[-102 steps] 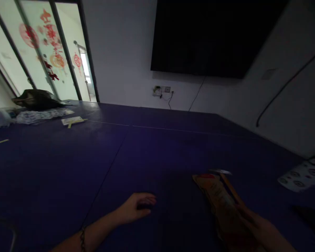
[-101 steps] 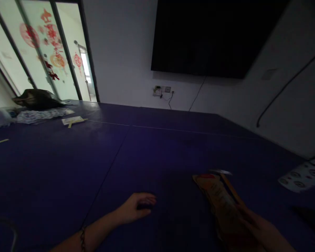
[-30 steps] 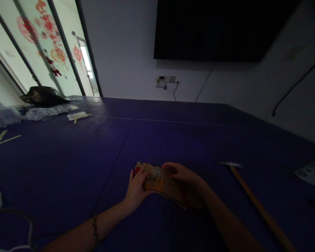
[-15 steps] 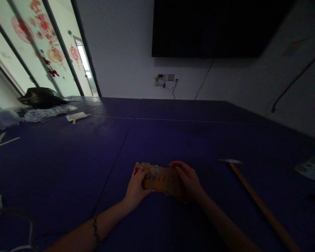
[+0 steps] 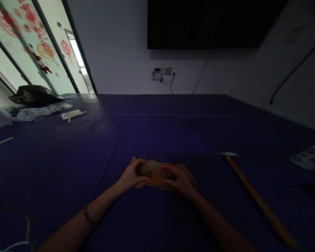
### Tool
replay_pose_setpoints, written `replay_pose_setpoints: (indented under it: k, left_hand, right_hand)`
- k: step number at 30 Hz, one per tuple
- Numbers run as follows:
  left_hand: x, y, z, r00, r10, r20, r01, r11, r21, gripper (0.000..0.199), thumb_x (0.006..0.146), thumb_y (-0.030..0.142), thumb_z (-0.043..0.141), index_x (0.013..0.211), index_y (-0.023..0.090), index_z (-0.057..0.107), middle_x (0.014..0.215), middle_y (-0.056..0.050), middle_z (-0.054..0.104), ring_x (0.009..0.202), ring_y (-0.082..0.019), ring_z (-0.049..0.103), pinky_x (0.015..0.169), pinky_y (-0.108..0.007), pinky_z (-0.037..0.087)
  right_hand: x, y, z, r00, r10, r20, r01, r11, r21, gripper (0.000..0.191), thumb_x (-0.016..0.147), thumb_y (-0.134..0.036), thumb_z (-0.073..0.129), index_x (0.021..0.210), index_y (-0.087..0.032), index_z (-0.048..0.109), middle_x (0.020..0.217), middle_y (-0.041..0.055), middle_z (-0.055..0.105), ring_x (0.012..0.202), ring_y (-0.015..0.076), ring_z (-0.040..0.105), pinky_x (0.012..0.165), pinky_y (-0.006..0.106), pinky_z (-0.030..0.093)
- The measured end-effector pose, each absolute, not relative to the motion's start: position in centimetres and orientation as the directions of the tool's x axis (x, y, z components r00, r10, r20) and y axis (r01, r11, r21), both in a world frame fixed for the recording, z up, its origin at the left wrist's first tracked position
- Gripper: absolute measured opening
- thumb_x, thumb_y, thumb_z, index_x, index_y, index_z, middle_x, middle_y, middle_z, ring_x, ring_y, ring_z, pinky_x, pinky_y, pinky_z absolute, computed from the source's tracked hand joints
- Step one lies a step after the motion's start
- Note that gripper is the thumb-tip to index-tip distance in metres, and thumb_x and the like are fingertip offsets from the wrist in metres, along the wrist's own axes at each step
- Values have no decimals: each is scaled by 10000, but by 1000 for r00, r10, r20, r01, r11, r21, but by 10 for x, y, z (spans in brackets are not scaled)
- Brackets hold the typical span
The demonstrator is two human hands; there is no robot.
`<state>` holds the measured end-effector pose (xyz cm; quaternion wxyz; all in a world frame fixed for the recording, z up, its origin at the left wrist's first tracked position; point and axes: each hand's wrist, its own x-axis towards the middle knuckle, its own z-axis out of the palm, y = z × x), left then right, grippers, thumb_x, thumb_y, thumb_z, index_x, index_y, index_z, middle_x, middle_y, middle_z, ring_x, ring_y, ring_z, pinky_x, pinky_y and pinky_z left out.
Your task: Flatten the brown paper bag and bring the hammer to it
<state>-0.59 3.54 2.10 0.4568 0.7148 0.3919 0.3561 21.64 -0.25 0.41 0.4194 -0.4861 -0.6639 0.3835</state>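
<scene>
A brown and orange package (image 5: 155, 176) with a shiny, clear-looking wrap and crumpled edges lies on the purple table (image 5: 152, 217) in front of me. Small dark marks or bits run across its middle; I cannot make out what they are. My left hand (image 5: 131, 175) grips its left end, thumb along the near side and fingers over the far side. Round the right part, my right hand (image 5: 181, 180) is curled with thumb and fingers on the package. A hammer (image 5: 259, 201) with a long wooden handle lies to the right, apart from both hands.
A pale plate with round fittings (image 5: 309, 157) is at the right edge. White cables (image 5: 28, 227) lie at lower left. Farther left are yellowish strips (image 5: 1, 142), a white packet (image 5: 72, 114) and a black bag (image 5: 35, 95). A dark screen (image 5: 212, 24) hangs on the wall.
My right hand has moved inward from the package's right end onto its top. The left hand has shifted slightly left, and more of the package's right end shows. The view has shifted a little.
</scene>
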Motion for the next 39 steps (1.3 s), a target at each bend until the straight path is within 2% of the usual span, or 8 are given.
replay_pose_setpoints:
  k: [3, 6, 9, 13, 22, 26, 32, 39]
  left_hand:
    - [-3, 37, 11, 469, 862, 193, 159, -298, 941, 551, 514, 171, 761, 1015, 165, 531, 1131, -104, 546, 1074, -234, 507, 950, -385, 381]
    - [-4, 34, 0, 402, 888, 222, 121, -292, 949, 409, 583, 210, 721, 952, 167, 551, 1069, -95, 570, 1046, -226, 519, 944, -393, 383]
    - [-6, 33, -3, 353, 907, 232, 54, -267, 962, 283, 629, 266, 689, 857, 159, 562, 995, -85, 595, 997, -217, 545, 903, -383, 414]
    - [-8, 31, 3, 347, 908, 236, 70, -276, 958, 203, 621, 284, 698, 684, 149, 560, 892, -77, 622, 894, -206, 577, 840, -368, 444]
    - [-9, 28, 8, 319, 921, 225, 104, -270, 957, 194, 656, 296, 664, 594, 139, 569, 790, -69, 633, 769, -179, 591, 740, -326, 472]
    - [-10, 29, 11, 309, 927, 214, 108, -258, 960, 202, 642, 311, 672, 583, 141, 580, 775, -65, 638, 767, -184, 592, 752, -340, 466]
    - [-11, 31, 14, 295, 946, 131, 3, -139, 990, 202, 603, 305, 700, 569, 142, 586, 789, -59, 653, 794, -194, 598, 774, -354, 460]
    - [-13, 33, 8, 289, 950, 118, -77, -99, 992, 186, 576, 295, 716, 544, 138, 621, 777, -66, 656, 824, -226, 602, 805, -385, 448]
  right_hand:
    - [216, -3, 6, -176, 968, 179, 329, 229, -916, 371, 610, -209, 681, 969, -262, 605, 1056, 37, 616, 1024, 229, 539, 909, 413, 411]
    - [216, -4, 8, -174, 971, 165, 313, 213, -926, 358, 618, -205, 678, 966, -252, 609, 1030, 47, 625, 1007, 227, 552, 900, 410, 425]
    - [216, -6, 8, -167, 974, 153, 282, 196, -939, 324, 639, -246, 668, 959, -242, 613, 1011, 55, 630, 982, 225, 567, 877, 406, 445]
    - [219, -7, 5, -153, 978, 141, 238, 175, -955, 303, 645, -274, 668, 938, -231, 606, 976, 57, 629, 928, 215, 584, 838, 389, 461]
    - [222, -4, 3, -128, 974, 186, 182, 207, -961, 194, 633, -293, 662, 705, -215, 501, 784, 12, 574, 806, 180, 557, 755, 331, 447]
    - [221, -5, 7, -143, 973, 179, 209, 207, -956, 136, 652, -276, 642, 670, -214, 524, 746, 9, 581, 758, 175, 551, 726, 327, 440]
    - [222, -5, 7, -149, 974, 172, 229, 203, -952, 102, 665, -273, 627, 656, -221, 539, 739, 9, 604, 749, 175, 565, 714, 329, 448]
    - [222, -4, 7, -141, 975, 170, 221, 198, -955, 76, 658, -244, 627, 640, -218, 558, 724, 4, 624, 739, 174, 580, 706, 327, 452]
